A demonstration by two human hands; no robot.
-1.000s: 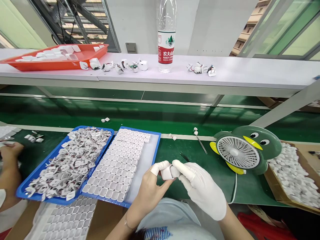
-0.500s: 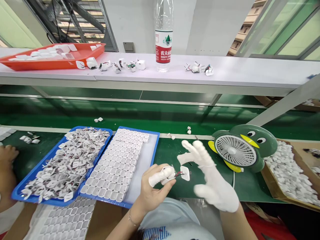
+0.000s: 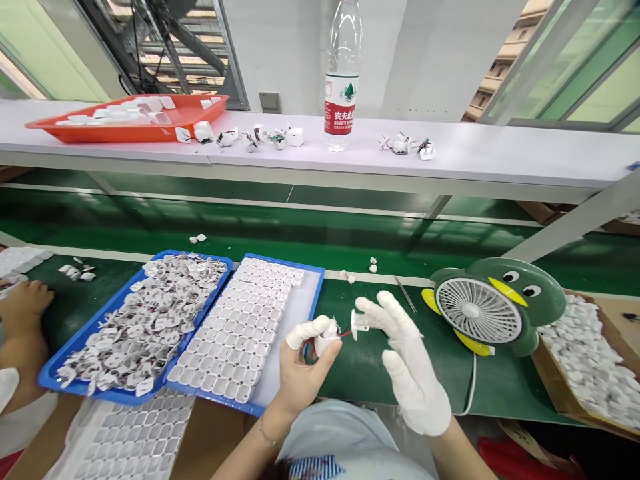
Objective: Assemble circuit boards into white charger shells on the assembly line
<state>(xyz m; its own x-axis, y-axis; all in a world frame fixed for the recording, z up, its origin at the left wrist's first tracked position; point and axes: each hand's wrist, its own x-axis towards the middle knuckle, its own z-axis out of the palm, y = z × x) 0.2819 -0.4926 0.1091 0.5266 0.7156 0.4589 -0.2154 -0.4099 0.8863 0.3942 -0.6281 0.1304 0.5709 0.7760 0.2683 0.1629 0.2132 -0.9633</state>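
Note:
My left hand [image 3: 305, 367], with a white cover on one finger, pinches a small white plastic housing [image 3: 326, 341]. Thin red and dark wires run from the housing to a white square cover piece [image 3: 359, 325], which hangs out to the right. My right hand [image 3: 407, 360] wears a white glove, its thumb and fingers apart. Its fingertips are right by the cover piece; whether they touch it I cannot tell. Left of my hands, a blue tray [image 3: 316, 303] carries rows of white housings [image 3: 235, 327]. Tweezers [image 3: 405, 295] lie on the green bench beyond my right hand.
Another blue tray [image 3: 47, 373] is heaped with wired white parts. A green penguin-shaped fan [image 3: 500, 307] and a cardboard box [image 3: 555, 380] of white pieces stand right. On the shelf are an orange tray [image 3: 200, 120] and a water bottle [image 3: 340, 100]. A co-worker's hand [image 3: 27, 303] is at left.
My right hand has moved left and slightly down, bringing its fingertips close to the cover piece. That piece has turned edge-on. The whole view has shifted slightly.

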